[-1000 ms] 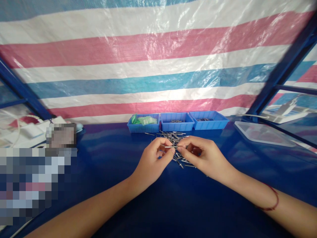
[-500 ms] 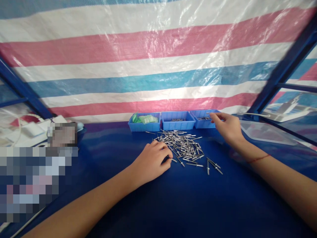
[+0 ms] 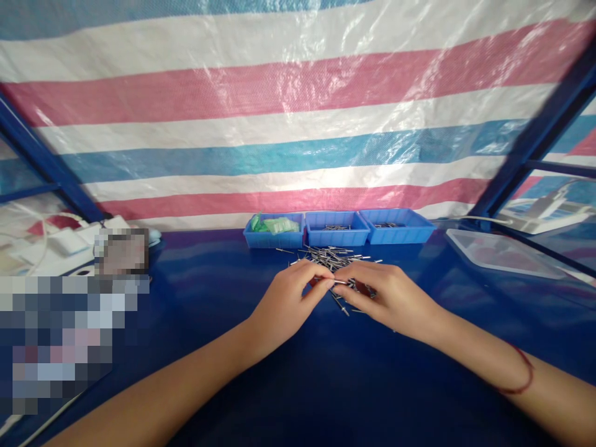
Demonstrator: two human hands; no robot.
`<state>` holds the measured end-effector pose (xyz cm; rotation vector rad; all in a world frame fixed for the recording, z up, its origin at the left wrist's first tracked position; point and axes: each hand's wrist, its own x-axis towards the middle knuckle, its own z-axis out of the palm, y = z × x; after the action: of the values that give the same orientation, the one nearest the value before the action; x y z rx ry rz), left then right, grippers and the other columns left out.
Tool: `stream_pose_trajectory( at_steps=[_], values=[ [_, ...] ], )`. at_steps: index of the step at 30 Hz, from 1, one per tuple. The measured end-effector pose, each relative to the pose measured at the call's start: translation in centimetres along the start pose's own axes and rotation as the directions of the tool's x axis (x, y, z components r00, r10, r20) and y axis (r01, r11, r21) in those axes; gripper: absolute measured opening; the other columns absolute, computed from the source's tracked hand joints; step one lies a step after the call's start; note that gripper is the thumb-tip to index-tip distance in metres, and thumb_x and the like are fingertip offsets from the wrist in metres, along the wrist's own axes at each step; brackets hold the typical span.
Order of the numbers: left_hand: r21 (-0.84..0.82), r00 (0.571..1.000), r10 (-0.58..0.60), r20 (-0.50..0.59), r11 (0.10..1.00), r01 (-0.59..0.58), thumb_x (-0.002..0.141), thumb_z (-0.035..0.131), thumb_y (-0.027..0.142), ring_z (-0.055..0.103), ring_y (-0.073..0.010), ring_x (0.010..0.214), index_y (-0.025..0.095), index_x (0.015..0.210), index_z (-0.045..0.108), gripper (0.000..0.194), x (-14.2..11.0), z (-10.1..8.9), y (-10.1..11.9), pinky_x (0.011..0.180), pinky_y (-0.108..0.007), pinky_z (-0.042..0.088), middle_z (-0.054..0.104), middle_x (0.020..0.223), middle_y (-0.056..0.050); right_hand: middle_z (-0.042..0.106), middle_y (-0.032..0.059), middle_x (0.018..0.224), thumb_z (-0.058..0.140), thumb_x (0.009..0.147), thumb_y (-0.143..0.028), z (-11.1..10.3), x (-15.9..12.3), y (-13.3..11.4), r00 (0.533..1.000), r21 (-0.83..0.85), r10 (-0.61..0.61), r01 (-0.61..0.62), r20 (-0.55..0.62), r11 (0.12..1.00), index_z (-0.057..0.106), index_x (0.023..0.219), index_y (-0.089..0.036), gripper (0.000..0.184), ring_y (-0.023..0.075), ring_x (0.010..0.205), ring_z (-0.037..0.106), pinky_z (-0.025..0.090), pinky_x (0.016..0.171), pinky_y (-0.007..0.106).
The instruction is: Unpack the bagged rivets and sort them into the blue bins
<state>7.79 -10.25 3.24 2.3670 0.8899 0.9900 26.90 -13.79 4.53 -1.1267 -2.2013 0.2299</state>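
Note:
Over a pile of silver blind rivets (image 3: 328,256), both my hands meet. Between thumb and index fingertip, my left hand (image 3: 284,304) is closed on one rivet (image 3: 341,282), which points to the right. My right hand (image 3: 400,298) comes from the other side. Its thumb and index finger lie around the same rivet, with a gap showing between them. Much of the pile is hidden behind my hands. A red cord circles my right wrist.
Behind the pile stand three blue bins: the left bin (image 3: 274,240) with green packets, the middle bin (image 3: 336,238) and right bin (image 3: 403,234) with some rivets. A translucent lid (image 3: 498,254) lies right. Power strips and a blurred patch are at the left.
My right hand has come from the right bin, leftward and nearer, to my left hand. My left hand has lifted a rivet from the pile's edge.

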Motion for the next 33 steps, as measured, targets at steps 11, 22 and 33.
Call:
stream_pose_trajectory(
  at_steps=[11,22,33],
  values=[
    [-0.256,0.988,-0.131,-0.076,0.961,0.108,0.083,0.058,0.025,0.061,-0.0124,0.075,0.018,0.089,0.064,0.01,-0.18,0.28,0.67,0.072,-0.024,0.048,0.067,0.083,0.0,0.068,0.0015,0.073,0.047,0.092,-0.034,0.51,-0.02,-0.02,0.993,0.171,0.116,-0.119,0.027,0.978,0.067,0.078,-0.018,0.029,0.0126,0.059,0.058,0.043,0.055,0.024],
    [-0.211,0.981,-0.122,-0.151,0.973,0.089,0.084,0.058,0.027,0.062,-0.0133,0.076,0.019,0.09,0.065,0.012,-0.1,-0.05,0.53,0.073,-0.024,0.049,0.069,0.085,-0.001,0.066,0.0015,0.071,0.053,0.088,-0.033,0.88,-0.06,-0.02,0.974,0.215,0.188,-0.158,-0.124,0.964,0.066,0.086,-0.018,0.02,0.0101,0.051,0.053,0.04,0.046,0.022],
    [-0.136,0.995,-0.099,-0.028,0.986,0.094,0.087,0.054,0.029,0.063,-0.0141,0.078,0.019,0.098,0.063,0.017,-0.04,-0.1,0.3,0.072,-0.024,0.049,0.069,0.087,-0.002,0.057,0.0005,0.063,0.05,0.087,-0.027,0.15,-0.18,0.15,0.976,0.046,0.032,-0.023,-0.216,0.999,0.06,0.073,-0.019,0.019,0.0117,0.054,0.05,0.041,0.052,0.025]
  ],
)
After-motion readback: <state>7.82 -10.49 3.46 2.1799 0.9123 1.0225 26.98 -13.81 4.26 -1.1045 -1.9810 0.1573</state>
